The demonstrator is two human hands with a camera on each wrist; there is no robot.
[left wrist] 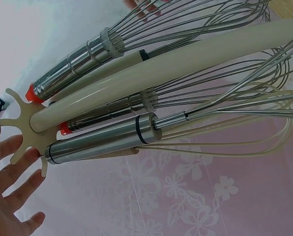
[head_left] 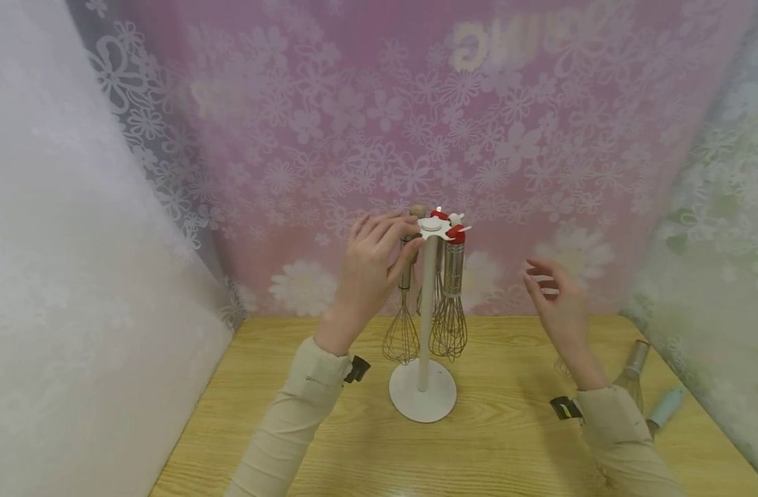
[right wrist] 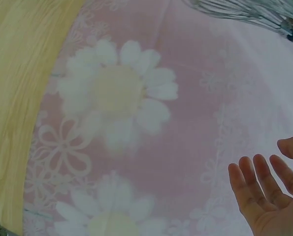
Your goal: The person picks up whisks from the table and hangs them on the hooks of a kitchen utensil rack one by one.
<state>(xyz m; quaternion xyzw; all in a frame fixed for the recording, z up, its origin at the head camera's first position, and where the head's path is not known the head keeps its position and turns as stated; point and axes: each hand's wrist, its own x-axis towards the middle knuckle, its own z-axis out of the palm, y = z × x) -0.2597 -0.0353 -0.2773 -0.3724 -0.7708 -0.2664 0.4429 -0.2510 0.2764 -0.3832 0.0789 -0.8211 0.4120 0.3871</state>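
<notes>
A cream-white rotating utensil stand (head_left: 427,310) rises from a round base, with several whisks hanging from its hooked top. Against that hooked top (left wrist: 25,125) lie the fingers of my left hand (head_left: 373,259), spread and mostly extended. Nearest to this hand is a whisk with a plain steel handle (left wrist: 102,140) and a black ring. Two ribbed steel-handled whisks, one of them this whisk (head_left: 453,273), have red ends. A wooden handle end (head_left: 418,209) shows behind the hand. My right hand (head_left: 559,304) hovers right of the stand, fingers loosely bent, holding nothing.
On the right of the wooden table (head_left: 497,442) lie a steel-handled whisk (head_left: 638,359) and a utensil with a light blue handle (head_left: 667,407), partly behind my right sleeve. Flower-patterned cloth (head_left: 354,138) hangs behind and at both sides.
</notes>
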